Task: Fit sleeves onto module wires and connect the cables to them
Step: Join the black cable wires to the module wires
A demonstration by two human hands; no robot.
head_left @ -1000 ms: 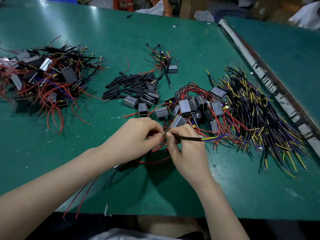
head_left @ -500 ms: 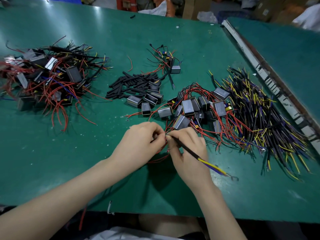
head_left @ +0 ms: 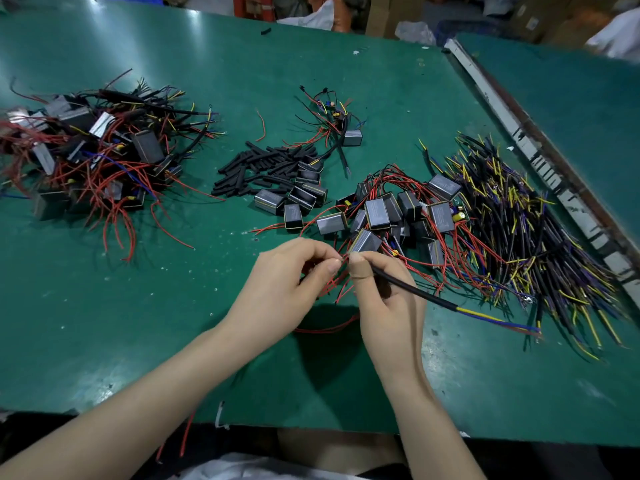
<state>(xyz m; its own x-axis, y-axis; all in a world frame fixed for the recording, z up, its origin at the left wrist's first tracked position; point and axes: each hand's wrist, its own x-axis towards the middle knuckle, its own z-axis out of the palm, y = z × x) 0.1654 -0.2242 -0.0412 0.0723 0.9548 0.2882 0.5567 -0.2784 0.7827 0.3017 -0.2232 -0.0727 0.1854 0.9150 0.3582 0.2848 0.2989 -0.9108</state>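
1. Two hands meet at the middle of the green surface (head_left: pixel 138 306), so the step in hand looks like joining a cable to a module's wire, with piles of parts lying ready behind.
2. At the left hand (head_left: pixel 277 289), thumb and forefinger pinch thin red wires (head_left: pixel 332 284); the other fingers curl loosely underneath.
3. At the right hand (head_left: pixel 384 303), the fingers pinch the near end of a black cable (head_left: pixel 415 294), whose yellow, blue and red cores trail out to the right over the surface.
4. Both pinches nearly touch, thumb tip to thumb tip; whether a sleeve already sits on the wire is hidden by the fingers.
5. Next, I judge, the bared ends need lining up and twisting together, which calls for small, steady finger work.
6. Loose black sleeves (head_left: pixel 263 168) lie in a heap beyond the hands, the unfinished modules (head_left: pixel 377 209) just behind the fingers, and spare cables (head_left: pixel 519 220) to the right.
7. Wrists are raised off the surface, forearms angling in from below.
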